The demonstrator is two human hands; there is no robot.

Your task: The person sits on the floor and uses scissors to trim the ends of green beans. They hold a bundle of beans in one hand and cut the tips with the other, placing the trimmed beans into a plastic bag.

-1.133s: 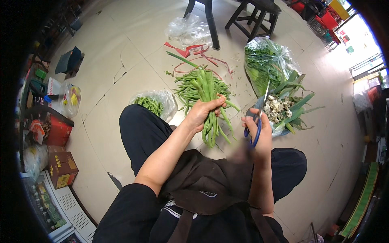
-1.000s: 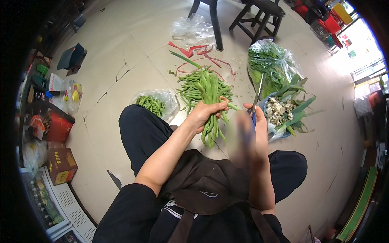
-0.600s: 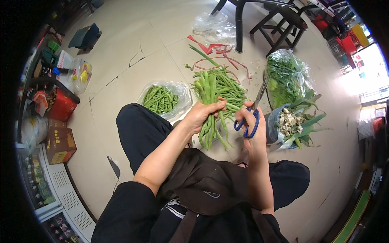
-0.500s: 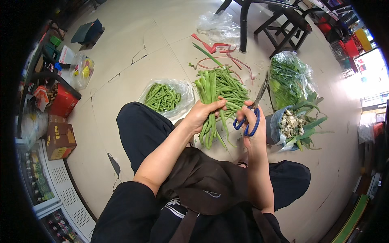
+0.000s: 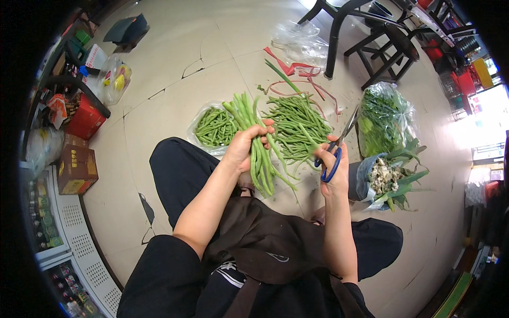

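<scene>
My left hand [image 5: 245, 146] is closed around a bunch of long green beans [image 5: 260, 168], whose ends stick out above and below the fist. In my right hand [image 5: 335, 169] is a pair of scissors [image 5: 350, 126] with blue handles, its blades pointing up and away. A single green bean [image 5: 307, 133] reaches from my right thumb, seemingly pinched there. Between and beyond the hands lies a loose pile of green beans [image 5: 299, 119] on the floor. Left of my left hand, a clear plastic bag [image 5: 195, 139] holds shorter bean pieces [image 5: 214, 127].
At right lie a bag of leafy greens [image 5: 384, 114] and a bucket [image 5: 358, 183] with leek-like leaves and pale scraps. Red ties [image 5: 289, 68] and a crumpled plastic bag [image 5: 302, 42] lie beyond the pile. A black stool [image 5: 400, 45] stands far right; a carton [image 5: 77, 167] sits at left.
My left hand has moved left with the bunch, away from the pile. The right hand still holds the scissors, and a single bean now shows at its thumb. The view has shifted slightly.
</scene>
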